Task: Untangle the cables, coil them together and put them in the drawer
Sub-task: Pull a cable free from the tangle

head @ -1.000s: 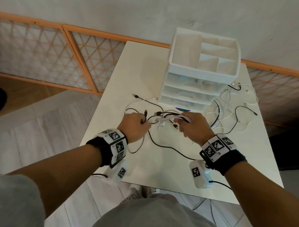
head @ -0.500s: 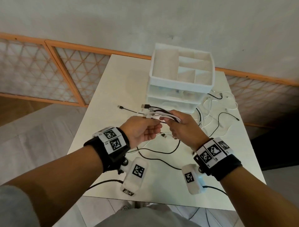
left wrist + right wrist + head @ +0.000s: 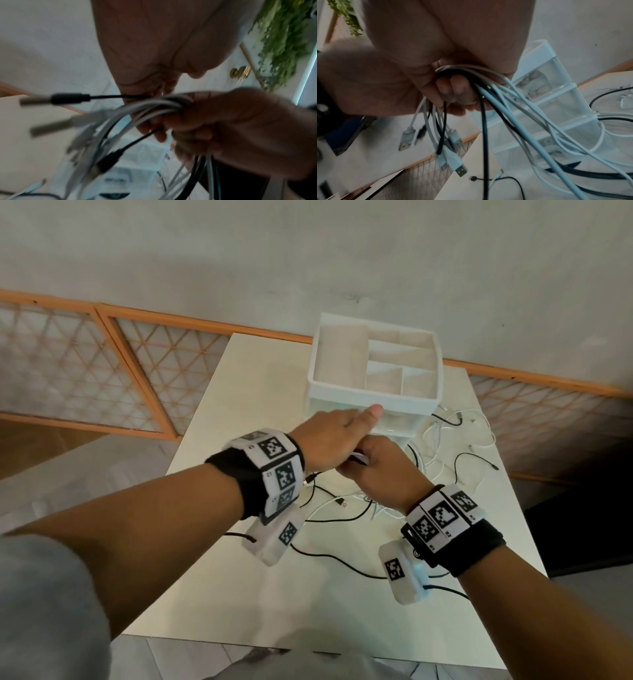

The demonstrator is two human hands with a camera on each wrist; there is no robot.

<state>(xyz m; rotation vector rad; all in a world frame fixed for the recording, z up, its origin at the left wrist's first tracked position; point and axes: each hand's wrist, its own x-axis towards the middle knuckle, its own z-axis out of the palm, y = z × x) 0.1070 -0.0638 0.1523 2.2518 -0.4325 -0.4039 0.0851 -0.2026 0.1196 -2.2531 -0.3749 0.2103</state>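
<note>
Cables [image 3: 489, 97], white and black, sit bunched in the right hand [image 3: 380, 470], whose fingers [image 3: 453, 86] curl tightly round the folded bundle above the middle of the white tabletop [image 3: 239, 392]. At 9 o'clock from that bundle, the left hand [image 3: 329, 436] crosses over it with its thumb stretched toward the drawer unit [image 3: 373, 392]; the left wrist view shows a black cable passing under its fingers, but whether they grip it cannot be told through the blur. USB plugs [image 3: 406, 139] dangle below the right fist. Loose ends trail from the bundle down onto the tabletop, at 6 o'clock from the hands. At 12 o'clock stands the drawer unit, its clear drawers closed, its open top tray divided into compartments. More white and black cable loops [image 3: 459, 440] lie on the tabletop at 3 o'clock, just beside the unit.
</note>
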